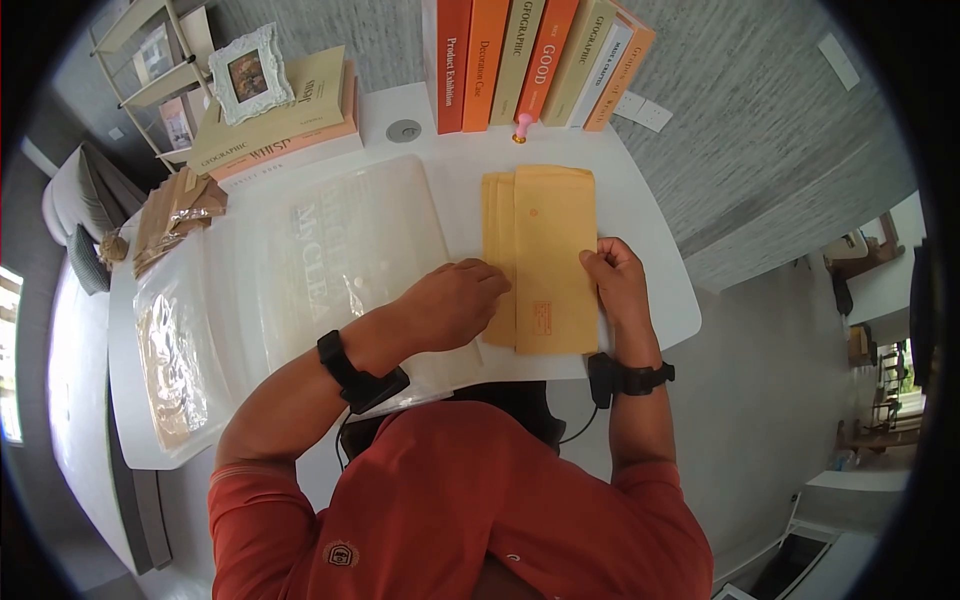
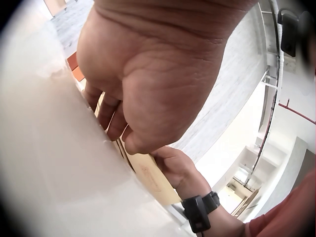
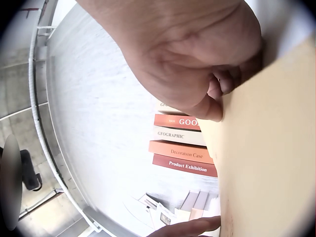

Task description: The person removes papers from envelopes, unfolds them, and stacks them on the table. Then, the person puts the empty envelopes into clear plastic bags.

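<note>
Several yellow-brown paper envelopes (image 1: 555,260) lie in an overlapping stack on the white table, the top one bearing a small red printed block near its lower end. My right hand (image 1: 620,272) pinches the right edge of the top envelope, thumb above and fingers curled beneath, as the right wrist view also shows. At the stack's left side, my left hand (image 1: 455,302) touches the staggered envelope edges with its fingertips. Seen in the left wrist view, the fingers (image 2: 117,123) reach down to those edges, with the thumb close beside them. Each wrist wears a black strap.
Clear plastic bags (image 1: 350,250) with pale lettering spread under my left forearm. Further left are a clear packet (image 1: 175,350) and brown wrapped pieces (image 1: 180,212). Upright books (image 1: 540,70), a pink figurine (image 1: 522,126) and a white picture frame (image 1: 250,75) on stacked books stand behind.
</note>
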Action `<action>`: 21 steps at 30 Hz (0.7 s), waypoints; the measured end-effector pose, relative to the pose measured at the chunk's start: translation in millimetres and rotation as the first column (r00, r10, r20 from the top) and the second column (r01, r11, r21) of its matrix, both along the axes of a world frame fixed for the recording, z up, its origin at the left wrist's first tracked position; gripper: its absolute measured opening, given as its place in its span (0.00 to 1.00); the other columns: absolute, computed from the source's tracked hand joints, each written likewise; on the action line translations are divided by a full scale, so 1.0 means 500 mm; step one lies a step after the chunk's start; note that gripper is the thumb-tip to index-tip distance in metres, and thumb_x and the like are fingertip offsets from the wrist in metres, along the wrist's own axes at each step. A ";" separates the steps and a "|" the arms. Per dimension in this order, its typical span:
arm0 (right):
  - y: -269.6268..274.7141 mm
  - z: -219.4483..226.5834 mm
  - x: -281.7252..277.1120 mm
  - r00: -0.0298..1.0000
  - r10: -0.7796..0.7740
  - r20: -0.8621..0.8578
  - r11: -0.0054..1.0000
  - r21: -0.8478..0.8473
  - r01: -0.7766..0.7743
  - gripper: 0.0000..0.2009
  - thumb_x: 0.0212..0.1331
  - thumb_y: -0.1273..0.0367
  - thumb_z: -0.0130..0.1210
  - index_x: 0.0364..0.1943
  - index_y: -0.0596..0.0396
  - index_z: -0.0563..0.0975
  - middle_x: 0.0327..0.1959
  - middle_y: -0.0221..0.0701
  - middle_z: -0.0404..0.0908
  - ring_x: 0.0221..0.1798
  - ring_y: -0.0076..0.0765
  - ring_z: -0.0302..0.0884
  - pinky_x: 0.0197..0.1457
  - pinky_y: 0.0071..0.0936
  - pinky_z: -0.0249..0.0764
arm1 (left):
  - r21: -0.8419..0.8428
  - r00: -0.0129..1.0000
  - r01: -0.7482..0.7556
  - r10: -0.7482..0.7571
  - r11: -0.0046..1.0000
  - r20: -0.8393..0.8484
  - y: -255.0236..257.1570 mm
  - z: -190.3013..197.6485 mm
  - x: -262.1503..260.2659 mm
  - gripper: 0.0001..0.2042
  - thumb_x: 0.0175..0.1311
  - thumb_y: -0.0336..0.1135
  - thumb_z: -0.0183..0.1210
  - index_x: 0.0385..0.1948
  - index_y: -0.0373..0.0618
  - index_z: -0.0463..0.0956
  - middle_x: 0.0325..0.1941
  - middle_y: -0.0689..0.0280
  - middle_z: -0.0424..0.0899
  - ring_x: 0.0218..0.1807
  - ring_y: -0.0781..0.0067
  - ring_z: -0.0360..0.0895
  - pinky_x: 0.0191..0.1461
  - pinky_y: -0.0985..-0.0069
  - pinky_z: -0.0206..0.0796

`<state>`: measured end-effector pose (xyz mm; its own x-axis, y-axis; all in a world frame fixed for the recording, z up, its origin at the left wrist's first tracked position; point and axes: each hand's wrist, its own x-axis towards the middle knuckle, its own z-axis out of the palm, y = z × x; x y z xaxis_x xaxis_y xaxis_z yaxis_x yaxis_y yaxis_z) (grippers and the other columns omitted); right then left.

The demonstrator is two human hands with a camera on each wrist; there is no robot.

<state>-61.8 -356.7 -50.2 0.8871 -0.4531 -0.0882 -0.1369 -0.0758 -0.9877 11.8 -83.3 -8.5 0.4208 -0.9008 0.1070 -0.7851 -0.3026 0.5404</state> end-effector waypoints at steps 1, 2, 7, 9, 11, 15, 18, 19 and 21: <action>0.001 -0.001 0.000 1.000 -0.003 0.025 0.998 0.058 0.001 0.04 0.64 0.73 0.59 0.36 0.59 0.77 0.29 0.23 0.78 0.30 0.16 0.71 0.34 0.18 0.71 | -0.014 1.000 0.001 -0.001 1.000 -0.001 0.003 -0.003 0.001 0.15 0.64 0.27 0.53 0.52 0.37 0.77 0.53 0.56 0.81 0.58 0.54 0.77 0.65 0.61 0.68; 0.000 -0.001 -0.001 0.999 -0.006 0.050 0.993 0.115 0.001 0.04 0.65 0.73 0.58 0.37 0.59 0.77 0.31 0.24 0.79 0.31 0.16 0.72 0.35 0.18 0.72 | -0.029 1.000 0.001 -0.001 1.000 -0.002 0.005 -0.006 0.002 0.15 0.64 0.27 0.53 0.52 0.37 0.77 0.53 0.56 0.82 0.58 0.54 0.77 0.65 0.61 0.69; -0.027 0.012 -0.009 0.950 -0.203 0.238 0.950 0.284 0.132 0.05 0.68 0.73 0.56 0.43 0.60 0.76 0.37 0.28 0.81 0.36 0.17 0.76 0.41 0.20 0.75 | -0.093 0.995 0.040 -0.032 0.995 0.090 0.011 -0.020 0.007 0.14 0.65 0.29 0.57 0.51 0.39 0.77 0.54 0.54 0.81 0.58 0.52 0.77 0.63 0.60 0.71; -0.062 0.076 -0.033 0.868 -0.258 0.425 0.965 0.153 0.212 0.05 0.70 0.72 0.56 0.44 0.60 0.75 0.38 0.27 0.79 0.39 0.17 0.74 0.45 0.19 0.73 | -0.131 0.995 0.050 -0.037 0.990 0.095 0.019 -0.010 0.013 0.14 0.64 0.28 0.58 0.52 0.39 0.77 0.54 0.54 0.81 0.58 0.51 0.77 0.62 0.60 0.72; -0.063 0.163 -0.063 0.744 -0.281 0.606 0.933 -0.010 0.360 0.06 0.71 0.71 0.55 0.46 0.59 0.74 0.39 0.26 0.77 0.39 0.17 0.71 0.47 0.19 0.71 | -0.162 0.999 0.041 -0.034 0.986 0.041 0.034 0.027 0.018 0.15 0.63 0.26 0.60 0.52 0.39 0.77 0.53 0.54 0.81 0.57 0.51 0.78 0.61 0.61 0.73; -0.058 0.209 -0.093 0.557 -0.200 0.806 0.875 -0.109 0.472 0.07 0.72 0.70 0.54 0.47 0.58 0.72 0.41 0.26 0.75 0.41 0.17 0.69 0.50 0.19 0.68 | -0.220 1.000 -0.006 0.009 0.976 0.010 0.061 0.065 0.029 0.15 0.61 0.26 0.61 0.51 0.39 0.78 0.50 0.54 0.82 0.53 0.49 0.79 0.57 0.60 0.74; -0.096 0.074 -0.105 0.641 -0.289 0.711 0.846 -0.123 0.519 0.08 0.73 0.69 0.54 0.48 0.58 0.72 0.41 0.26 0.74 0.42 0.18 0.68 0.51 0.20 0.68 | -0.227 0.997 -0.066 0.071 0.972 0.013 0.102 0.091 0.035 0.14 0.61 0.25 0.61 0.49 0.39 0.79 0.49 0.54 0.83 0.52 0.48 0.80 0.56 0.61 0.75; -0.106 0.037 -0.109 0.681 -0.342 0.647 0.833 -0.127 0.539 0.09 0.73 0.69 0.54 0.48 0.58 0.72 0.42 0.26 0.74 0.42 0.19 0.68 0.51 0.21 0.68 | -0.229 0.995 -0.084 0.094 0.970 0.031 0.125 0.098 0.041 0.14 0.61 0.24 0.61 0.49 0.38 0.80 0.49 0.53 0.83 0.51 0.48 0.81 0.56 0.62 0.75; -0.105 0.023 -0.125 0.733 -0.376 0.567 0.804 -0.193 0.562 0.08 0.73 0.68 0.54 0.49 0.58 0.72 0.44 0.27 0.75 0.43 0.19 0.69 0.50 0.22 0.69 | -0.221 0.982 -0.152 0.172 0.963 0.078 0.175 0.114 0.051 0.13 0.62 0.22 0.60 0.49 0.38 0.80 0.49 0.53 0.84 0.51 0.52 0.82 0.55 0.65 0.75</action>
